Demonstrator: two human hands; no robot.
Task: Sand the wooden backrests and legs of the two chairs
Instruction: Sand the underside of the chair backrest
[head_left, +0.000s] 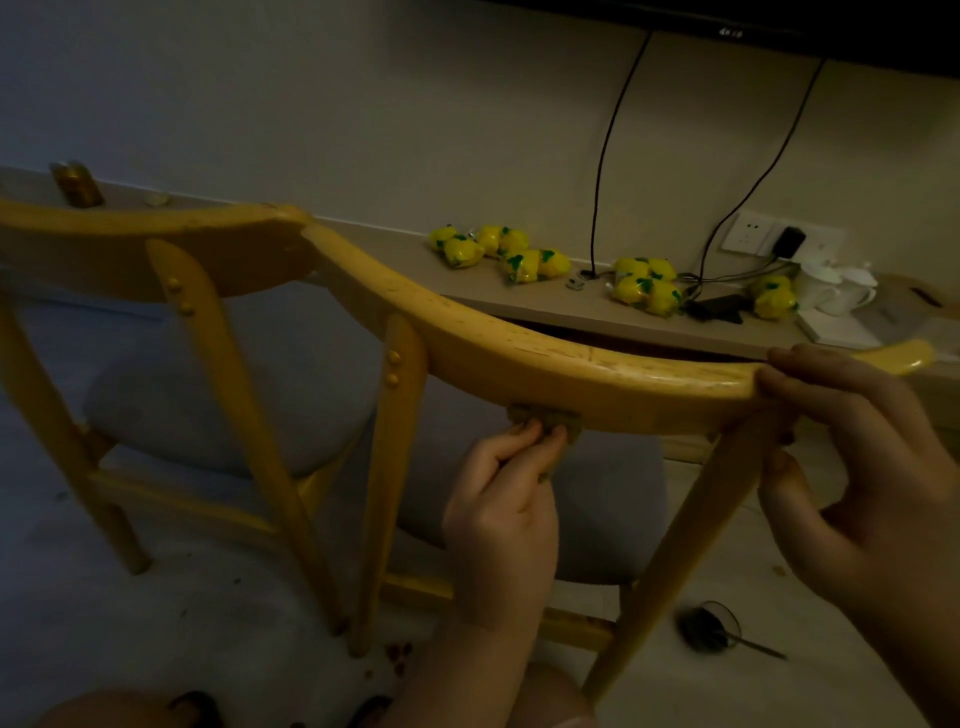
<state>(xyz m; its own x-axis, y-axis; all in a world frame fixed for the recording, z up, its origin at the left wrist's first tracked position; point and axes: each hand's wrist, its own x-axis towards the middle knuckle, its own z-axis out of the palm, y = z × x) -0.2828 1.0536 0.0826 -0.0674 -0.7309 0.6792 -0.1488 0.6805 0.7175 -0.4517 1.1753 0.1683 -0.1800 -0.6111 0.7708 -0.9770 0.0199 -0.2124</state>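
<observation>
Two yellow wooden chairs with grey seat cushions stand side by side, seen from behind. The near chair's curved backrest runs across the middle; the left chair's backrest sits beside it. My left hand pinches a small brown piece of sandpaper against the lower edge of the near backrest. My right hand grips the right end of that backrest, fingers over the top and thumb below. The near chair's rear legs slant down to the floor.
A long shelf along the wall carries several yellow packets, white cups and cables from a wall socket. A dark round object lies on the floor at the right. My knees show at the bottom edge.
</observation>
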